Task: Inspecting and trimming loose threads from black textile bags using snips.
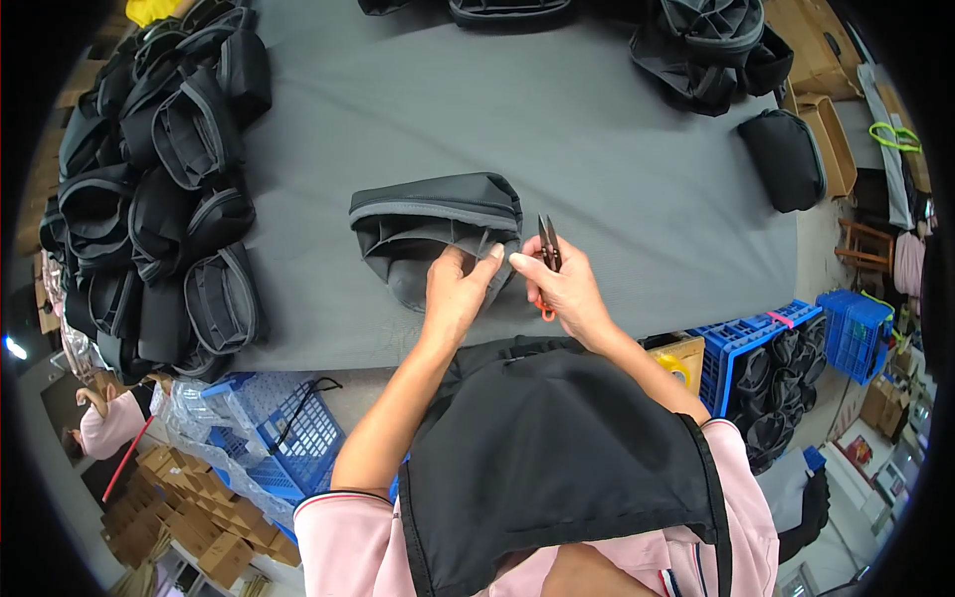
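An unzipped black pouch [438, 199] with grey trim lies on the grey table near its front edge, its mouth toward me. My left hand [460, 289] reaches into the opening, with thumb and fingers closed on the pouch's edge at its right side. Just right of the pouch, my right hand [562, 284] grips small thread snips [549, 244]. Their dark blades point away from me, and an orange-red loop hangs below the palm. The right thumb is close to the left thumb at the pouch's edge. Fingertips inside the pouch are partly hidden.
Many black pouches [194, 129] are heaped along the table's left side. More pouches [701, 50] lie at the far right, with one closed pouch [783, 159] near the right edge. Blue crates [731, 348] stand beside the table, and cardboard boxes [189, 507] lie at lower left.
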`<action>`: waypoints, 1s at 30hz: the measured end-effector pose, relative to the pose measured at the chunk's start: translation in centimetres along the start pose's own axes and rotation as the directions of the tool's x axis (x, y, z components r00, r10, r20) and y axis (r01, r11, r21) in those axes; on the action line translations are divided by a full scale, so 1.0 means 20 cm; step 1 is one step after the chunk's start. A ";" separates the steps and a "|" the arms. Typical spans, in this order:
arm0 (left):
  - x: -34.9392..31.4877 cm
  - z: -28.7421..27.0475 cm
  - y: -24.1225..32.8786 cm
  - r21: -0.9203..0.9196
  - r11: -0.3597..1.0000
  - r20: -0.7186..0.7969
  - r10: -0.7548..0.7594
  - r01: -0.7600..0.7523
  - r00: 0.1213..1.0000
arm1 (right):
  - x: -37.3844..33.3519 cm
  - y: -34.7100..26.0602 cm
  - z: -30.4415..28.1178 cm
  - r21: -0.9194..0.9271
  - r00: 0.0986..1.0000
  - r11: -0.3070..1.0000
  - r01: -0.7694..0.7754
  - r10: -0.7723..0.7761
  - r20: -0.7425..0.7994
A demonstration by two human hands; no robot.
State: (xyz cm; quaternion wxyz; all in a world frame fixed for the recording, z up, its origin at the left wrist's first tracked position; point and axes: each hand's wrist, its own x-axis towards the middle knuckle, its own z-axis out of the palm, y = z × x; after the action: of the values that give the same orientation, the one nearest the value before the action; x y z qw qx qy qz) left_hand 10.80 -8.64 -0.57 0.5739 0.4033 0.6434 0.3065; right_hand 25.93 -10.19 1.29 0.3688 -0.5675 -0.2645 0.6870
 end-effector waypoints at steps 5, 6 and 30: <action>0.01 0.03 0.02 0.155 0.980 -0.068 -0.118 0.127 0.991 | 0.01 0.03 -0.02 -0.002 0.998 0.998 0.060 -0.060 0.006; 0.02 0.04 0.00 0.151 0.980 -0.069 -0.120 0.129 0.990 | 0.00 0.03 -0.02 -0.031 0.999 0.999 0.035 -0.035 0.003; 0.04 0.09 -0.05 0.103 0.994 -0.163 -0.027 0.044 0.986 | -0.05 0.00 -0.15 -0.821 0.789 0.373 0.433 -0.597 0.144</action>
State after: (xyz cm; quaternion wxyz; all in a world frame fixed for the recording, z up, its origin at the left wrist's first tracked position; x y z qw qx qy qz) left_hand 12.44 -8.60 -2.05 0.5029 0.3956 0.7103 0.2934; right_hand 28.88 -11.25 1.24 0.2783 -0.6170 -0.6816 0.2778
